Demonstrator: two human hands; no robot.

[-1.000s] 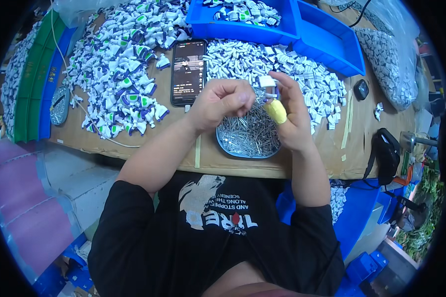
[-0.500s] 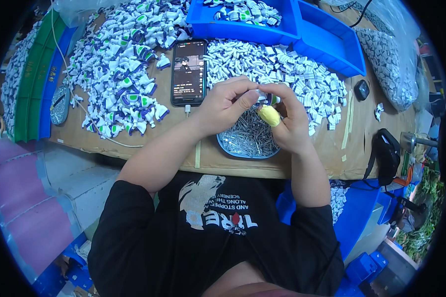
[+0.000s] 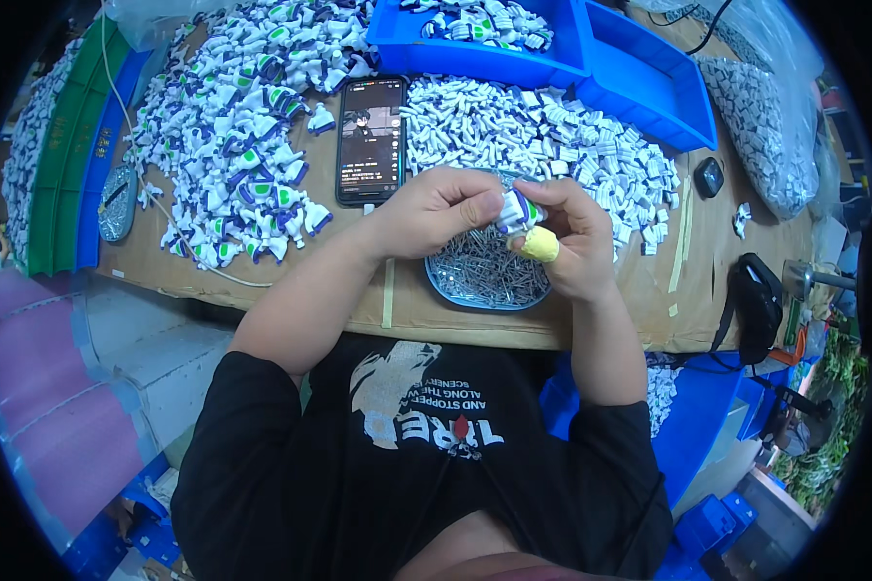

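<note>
At the far left, a green strip (image 3: 56,165) and a blue strip (image 3: 99,155) run along the bench (image 3: 639,310) edge, with a round grey disc (image 3: 118,201) beside them. Right of these lies a broad heap of white, blue and green parts (image 3: 237,126). A dark phone (image 3: 370,138) lies flat next to the heap, its screen lit.

The left hand (image 3: 436,208) hovers just below the phone, fingers curled and pressed onto a small white and blue part (image 3: 515,211). The right hand (image 3: 567,237) meets it from the other side, pinching the same part between thumb and fingers; a yellow cover (image 3: 541,244) sits on the thumb tip. The part is held in the air between both hands, over a round tray of metal pins (image 3: 489,276) that rests on the bench near its front edge.

Behind the hands spreads a pile of white parts (image 3: 552,136). Two blue bins (image 3: 591,68) stand at the back. Farther right sit a small black mouse (image 3: 709,176) and a black device (image 3: 758,300).
</note>
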